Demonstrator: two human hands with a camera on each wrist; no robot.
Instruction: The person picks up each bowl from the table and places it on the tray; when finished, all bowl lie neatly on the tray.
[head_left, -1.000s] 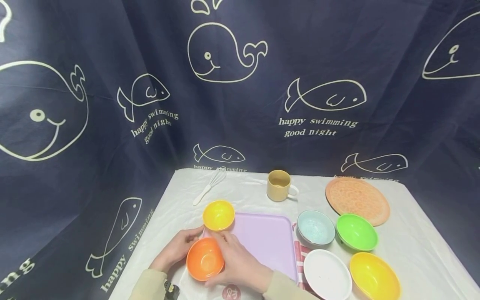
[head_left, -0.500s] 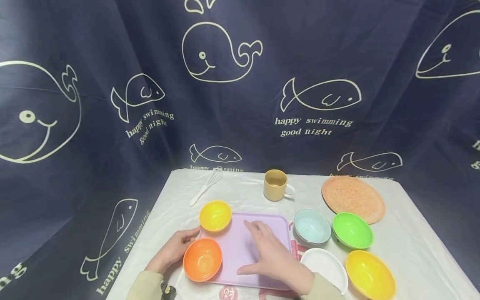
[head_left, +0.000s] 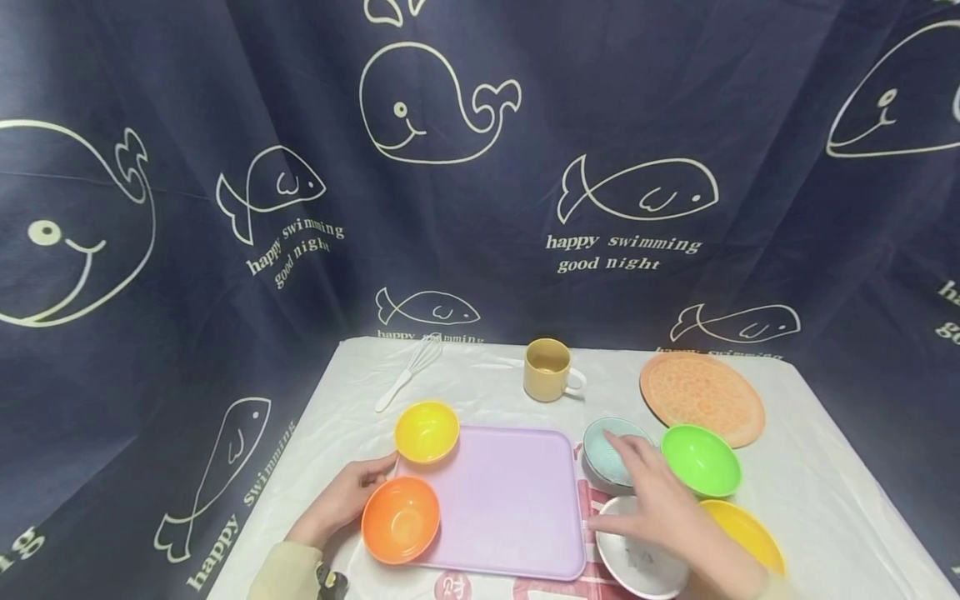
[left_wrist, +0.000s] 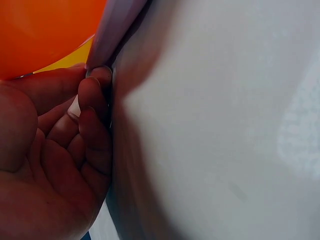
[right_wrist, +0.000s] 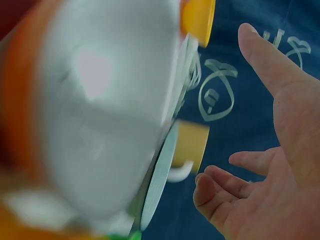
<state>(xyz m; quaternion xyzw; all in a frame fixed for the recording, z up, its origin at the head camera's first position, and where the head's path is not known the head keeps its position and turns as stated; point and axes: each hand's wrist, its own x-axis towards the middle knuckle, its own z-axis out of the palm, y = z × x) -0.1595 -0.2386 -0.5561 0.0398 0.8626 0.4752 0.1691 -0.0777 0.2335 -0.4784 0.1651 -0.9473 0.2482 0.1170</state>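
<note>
Lilac tray (head_left: 502,500) lies flat on the white-covered table (head_left: 480,387), on the near side, as I follow from afar. The left hand (head_left: 347,500) pinches its left edge between thumb and curled fingers, in the gap between an orange bowl (head_left: 401,523) and a small yellow bowl (head_left: 427,433), which stand at its left corners. The right hand (head_left: 660,500), fingers spread and thumb held wide, hangs over a white bowl (head_left: 626,560) and a light-blue bowl (head_left: 603,458) just beyond the tray's right side; I see nothing in its grasp. I judge the step a reach for another bowl, though which one I cannot tell; the next move would call for closing on one rim without jostling its neighbour. The orange, small yellow and green (head_left: 701,461) bowls show me bare insides; the white bowl bears grey marks, perhaps reflections. The hand partly hides the light-blue bowl.
</note>
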